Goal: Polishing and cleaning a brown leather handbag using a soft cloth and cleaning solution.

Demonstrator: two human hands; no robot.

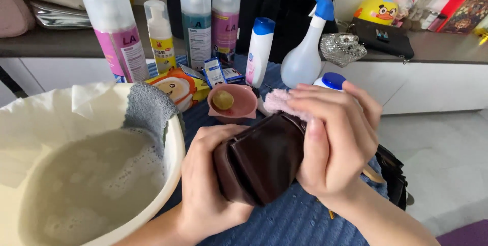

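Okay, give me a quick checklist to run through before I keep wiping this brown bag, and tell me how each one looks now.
1. Left hand grips the brown bag from below: ok.
2. Right hand presses the pink cloth on the bag: ok.
3. Basin holds sudsy water: ok.
4. Grey cloth hangs over the basin rim: ok.
5. Cloth dampness: cannot tell.
6. Pink dish stands apart from the bag: ok.
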